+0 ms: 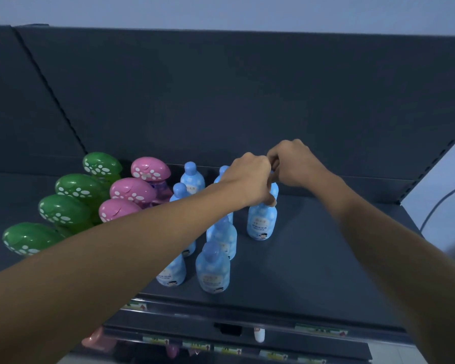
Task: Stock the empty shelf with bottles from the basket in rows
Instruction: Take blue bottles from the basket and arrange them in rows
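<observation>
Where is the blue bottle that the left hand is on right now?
In the head view, the blue bottle stands upright on the shelf, right of the other blue bottles, its cap hidden under the left hand.

Stock on shelf, by kind:
- Green mushroom-cap bottles [78, 186] with white spots: 4, in one file.
- Pink mushroom-cap bottles [132, 190] with white spots: 3, in one file.
- Blue bottles [212, 266] with round blue caps and white dots: at least 8 (several only partly in view).
</observation>
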